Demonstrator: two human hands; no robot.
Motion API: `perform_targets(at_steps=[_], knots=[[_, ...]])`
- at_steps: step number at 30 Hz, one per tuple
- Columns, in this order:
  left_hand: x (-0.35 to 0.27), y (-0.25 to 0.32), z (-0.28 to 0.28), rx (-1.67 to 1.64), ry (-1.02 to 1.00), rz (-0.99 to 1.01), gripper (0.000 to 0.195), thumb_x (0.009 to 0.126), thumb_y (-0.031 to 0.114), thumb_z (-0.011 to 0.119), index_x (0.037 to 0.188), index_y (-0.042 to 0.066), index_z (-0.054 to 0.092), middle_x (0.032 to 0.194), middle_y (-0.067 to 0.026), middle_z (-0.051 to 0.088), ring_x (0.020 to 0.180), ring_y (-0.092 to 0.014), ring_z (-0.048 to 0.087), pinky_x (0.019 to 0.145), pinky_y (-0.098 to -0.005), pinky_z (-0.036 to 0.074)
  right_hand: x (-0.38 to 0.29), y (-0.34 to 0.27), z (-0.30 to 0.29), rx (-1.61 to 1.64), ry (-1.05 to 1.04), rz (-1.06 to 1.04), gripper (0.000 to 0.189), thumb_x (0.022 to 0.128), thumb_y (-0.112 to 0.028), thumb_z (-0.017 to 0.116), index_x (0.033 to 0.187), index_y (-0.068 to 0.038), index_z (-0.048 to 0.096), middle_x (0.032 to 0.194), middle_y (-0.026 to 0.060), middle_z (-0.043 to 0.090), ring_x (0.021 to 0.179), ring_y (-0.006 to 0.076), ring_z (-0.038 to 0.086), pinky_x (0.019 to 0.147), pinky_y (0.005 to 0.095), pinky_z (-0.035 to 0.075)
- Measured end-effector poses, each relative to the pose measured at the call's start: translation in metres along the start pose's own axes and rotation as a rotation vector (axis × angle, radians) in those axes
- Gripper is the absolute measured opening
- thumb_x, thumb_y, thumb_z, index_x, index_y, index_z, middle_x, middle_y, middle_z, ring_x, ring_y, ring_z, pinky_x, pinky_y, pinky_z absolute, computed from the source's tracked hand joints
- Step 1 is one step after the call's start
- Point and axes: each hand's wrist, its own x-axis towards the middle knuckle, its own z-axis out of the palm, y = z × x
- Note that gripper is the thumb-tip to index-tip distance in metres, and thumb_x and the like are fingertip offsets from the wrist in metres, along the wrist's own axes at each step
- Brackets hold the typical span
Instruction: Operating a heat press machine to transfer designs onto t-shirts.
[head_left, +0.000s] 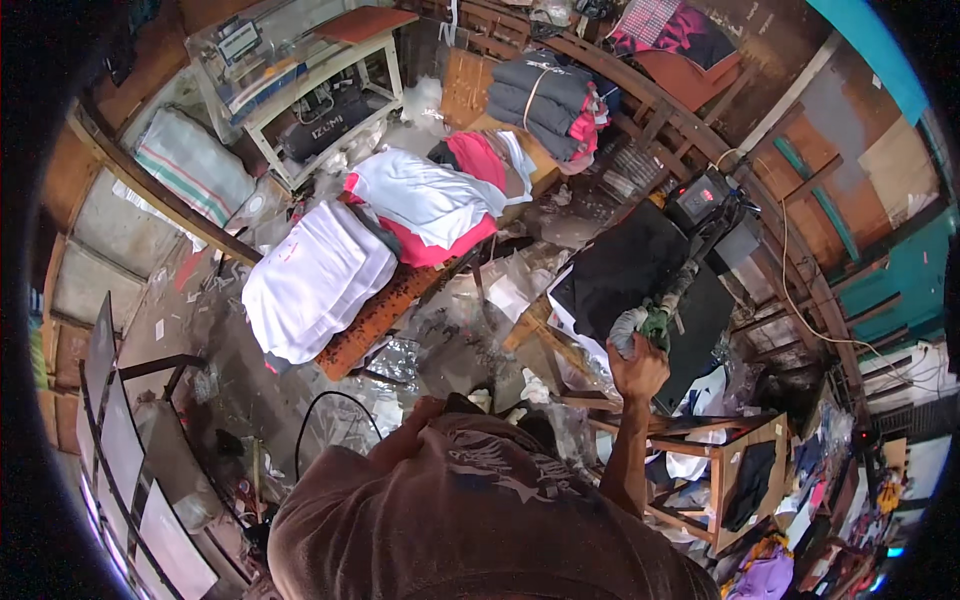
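My right hand (639, 367) is closed around the cloth-wrapped handle (634, 324) of a heat press, at the right of centre. Under the handle lies the press's dark flat bed or cover (630, 262), with white sheets showing at its left edge. The press's control box (697, 196), with a lit red display, stands at the far end. Near my shirt front is my left hand (426, 411), partly hidden by the shirt; its fingers cannot be made out. Ahead to the left, a stack of white shirts (319, 277) and a light blue garment (424, 191) over pink cloth lie on a wooden bench (352, 349).
Tied dark garments (540, 97) are stacked beyond the bench. A white-framed stand (330, 127) holds a black compressor tank (322, 131). A wooden-framed table (716, 487) stands at right. Plastic and scraps litter the floor (450, 360); a black cable (300, 420) curves near my left arm.
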Motion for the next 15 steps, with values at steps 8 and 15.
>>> perform_targets(at_steps=[8, 15], knots=[[0.0, -0.012, 0.021, 0.042, 0.083, 0.002, 0.044, 0.086, 0.043, 0.051, 0.107, 0.009, 0.068, 0.096, -0.0219, 0.07, 0.095, -0.039, 0.068, 0.08, -0.0504, 0.054, 0.003, 0.0, -0.006, 0.049, -0.109, 0.066, 0.048, 0.07, -0.042, 0.077, 0.105, -0.011, 0.066, 0.088, 0.0157, 0.071, 0.082, 0.0362, 0.067, 0.075, 0.0459, 0.052], [-0.001, -0.013, 0.021, 0.369, -0.064, 0.339, 0.034, 0.085, 0.037, 0.054, 0.101, 0.008, 0.064, 0.087, -0.0213, 0.069, 0.086, -0.039, 0.069, 0.07, -0.0519, 0.054, 0.009, 0.003, -0.024, 0.198, -0.167, 0.056, 0.079, 0.075, -0.036, 0.074, 0.143, -0.019, 0.038, 0.097, 0.0198, 0.07, 0.085, 0.0382, 0.068, 0.077, 0.0482, 0.052]])
